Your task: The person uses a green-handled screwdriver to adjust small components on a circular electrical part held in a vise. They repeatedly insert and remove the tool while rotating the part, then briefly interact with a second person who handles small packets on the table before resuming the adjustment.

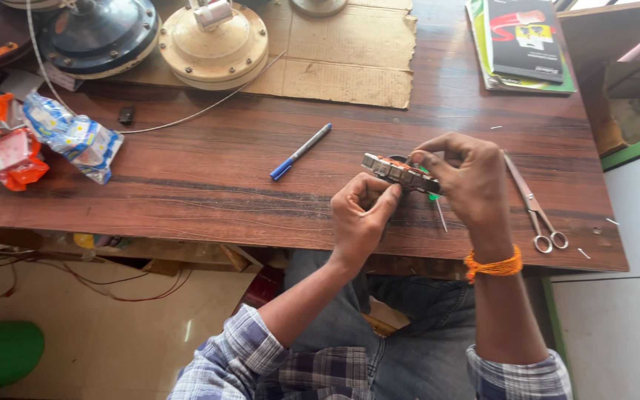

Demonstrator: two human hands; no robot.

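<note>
Copper-wound stator core [401, 172] is pinched between both hands over the near edge of the wooden table [209, 185]: left hand [362, 217] grips its lower side, right hand [464, 178] clamps the top. Looks mid-job to me. Scissors [535, 207] and blue pen [300, 152] lie untouched, and I can't tell how much winding is finished.

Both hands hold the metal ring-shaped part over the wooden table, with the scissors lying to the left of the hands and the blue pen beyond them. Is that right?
Not quite. The head view shows the scissors lying to the right of the right hand, not the left. The rest holds: the left hand and right hand hold the metal part over the wooden table, blue pen beyond.
</note>
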